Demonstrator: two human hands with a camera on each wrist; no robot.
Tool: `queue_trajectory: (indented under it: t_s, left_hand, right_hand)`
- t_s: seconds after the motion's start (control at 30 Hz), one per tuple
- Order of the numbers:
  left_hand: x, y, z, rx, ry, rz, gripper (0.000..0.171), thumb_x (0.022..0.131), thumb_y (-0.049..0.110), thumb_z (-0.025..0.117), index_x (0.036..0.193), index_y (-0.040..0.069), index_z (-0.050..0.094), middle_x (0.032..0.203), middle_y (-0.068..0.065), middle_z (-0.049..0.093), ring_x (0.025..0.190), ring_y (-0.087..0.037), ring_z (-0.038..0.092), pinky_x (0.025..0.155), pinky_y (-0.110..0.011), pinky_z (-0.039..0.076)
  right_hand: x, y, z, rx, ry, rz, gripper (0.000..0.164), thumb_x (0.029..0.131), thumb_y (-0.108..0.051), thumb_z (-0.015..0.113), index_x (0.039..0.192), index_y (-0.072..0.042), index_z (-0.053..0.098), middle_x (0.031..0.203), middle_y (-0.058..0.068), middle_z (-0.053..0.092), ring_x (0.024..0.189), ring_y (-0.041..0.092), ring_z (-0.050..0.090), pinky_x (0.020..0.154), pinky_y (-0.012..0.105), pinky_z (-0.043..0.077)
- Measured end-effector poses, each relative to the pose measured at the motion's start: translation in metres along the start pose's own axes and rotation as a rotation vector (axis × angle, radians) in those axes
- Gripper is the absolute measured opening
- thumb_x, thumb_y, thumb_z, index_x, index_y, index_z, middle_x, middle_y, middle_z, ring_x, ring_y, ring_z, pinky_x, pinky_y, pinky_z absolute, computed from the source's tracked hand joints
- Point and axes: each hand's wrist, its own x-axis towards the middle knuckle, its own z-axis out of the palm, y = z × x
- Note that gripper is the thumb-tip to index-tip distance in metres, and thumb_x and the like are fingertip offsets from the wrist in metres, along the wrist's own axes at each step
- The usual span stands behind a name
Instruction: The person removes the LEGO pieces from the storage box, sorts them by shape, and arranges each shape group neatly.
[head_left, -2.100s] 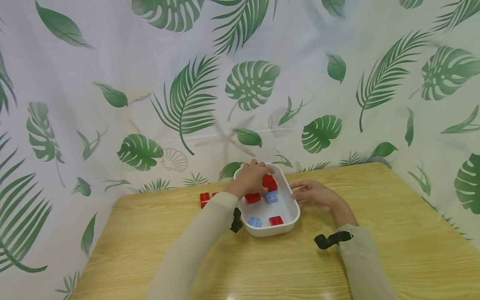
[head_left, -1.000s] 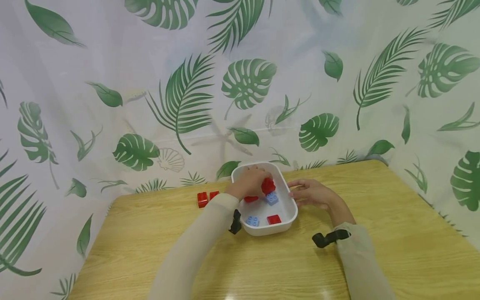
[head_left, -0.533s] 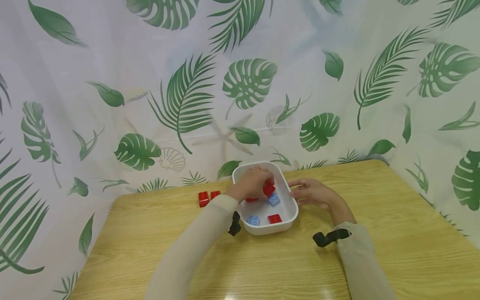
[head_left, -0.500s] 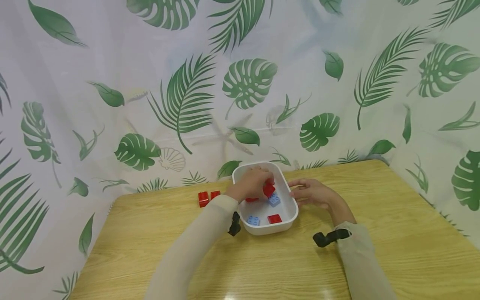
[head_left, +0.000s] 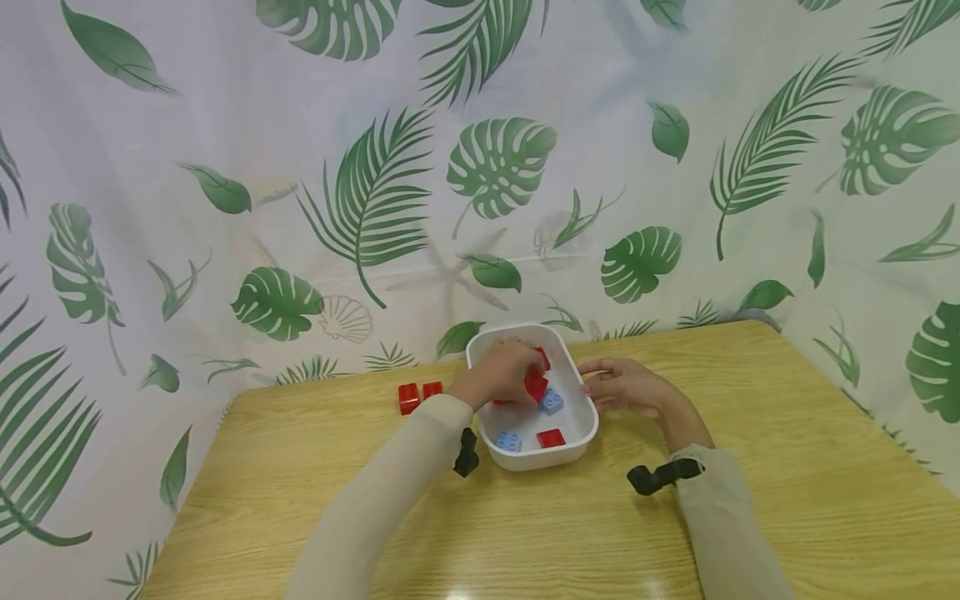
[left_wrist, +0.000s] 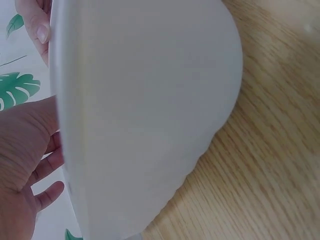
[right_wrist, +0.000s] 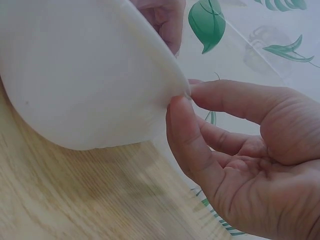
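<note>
A white plastic bin [head_left: 534,460] holds red and light-blue toy bricks. My left hand [head_left: 506,369] reaches into it, and its fingers hold a red toy brick [head_left: 536,387], partly hidden behind them. Another bit of red [head_left: 543,358] shows beyond the fingers. Close by lies a blue brick [head_left: 552,402]; a second blue brick [head_left: 507,442] and a flat red brick [head_left: 551,438] lie at the near end. My right hand [head_left: 628,387] pinches the bin's right rim between thumb and finger, as the right wrist view shows. In the left wrist view the bin wall [left_wrist: 150,100] hides the left fingertips.
Two red bricks [head_left: 408,398] lie on the wooden table [head_left: 300,475] left of the bin, by my left sleeve. A leaf-patterned curtain [head_left: 405,208] hangs right behind the table's back edge.
The red brick at my left fingers has tilted and come slightly nearer. The blue brick beside it has turned and slid a little right. My right hand stays on the rim.
</note>
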Motion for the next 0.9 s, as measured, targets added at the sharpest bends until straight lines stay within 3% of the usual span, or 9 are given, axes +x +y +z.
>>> queue_trajectory:
  t_s: [0.63, 0.9]
  left_hand:
    - [-0.001, 0.002, 0.005, 0.043, 0.000, -0.008, 0.039, 0.080, 0.033, 0.087, 0.114, 0.020, 0.074, 0.114, 0.004, 0.069, 0.111, -0.016, 0.055, 0.101, -0.036, 0.042]
    - [-0.002, -0.001, -0.006, 0.024, 0.047, 0.011, 0.042, 0.079, 0.037, 0.087, 0.113, 0.018, 0.074, 0.110, 0.003, 0.069, 0.105, -0.014, 0.056, 0.097, -0.031, 0.046]
  right_hand:
    - [-0.002, -0.001, 0.002, 0.011, 0.000, -0.001, 0.059, 0.098, -0.017, 0.068, 0.146, 0.006, 0.043, 0.125, 0.015, 0.068, 0.105, 0.018, 0.067, 0.091, 0.037, 0.059]
    - [-0.001, 0.000, 0.000, 0.011, -0.008, -0.008, 0.060, 0.098, -0.016, 0.067, 0.147, 0.006, 0.042, 0.124, 0.015, 0.067, 0.106, 0.018, 0.067, 0.092, 0.038, 0.058]
